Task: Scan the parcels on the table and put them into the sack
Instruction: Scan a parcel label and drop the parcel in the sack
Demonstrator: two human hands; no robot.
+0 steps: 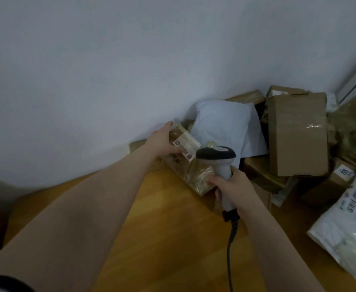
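Half of what you see is a plain pale wall, and below it the wooden counter runs from your arms out to a heap of parcels piled against the wall on your right. The biggest of these is a brown cardboard box standing on others in the heap. Beside it, to its left, a pale soft mailer bag leans against the wall, and at the right edge a white plastic parcel with a printed label lies on the counter. A small box marked 205 sits between that white parcel and the big box. In front of the mailer bag, your left hand grips the far end of a taped brown parcel, thumb on its far edge and fingers across its shipping label, which faces up. Whether the parcel's near end rests on the counter is hard to tell. Your right hand has its fingers wrapped round the handle of a grey scanner, its dark head just above the parcel, near the label. The scanner's black cable hangs down toward you.
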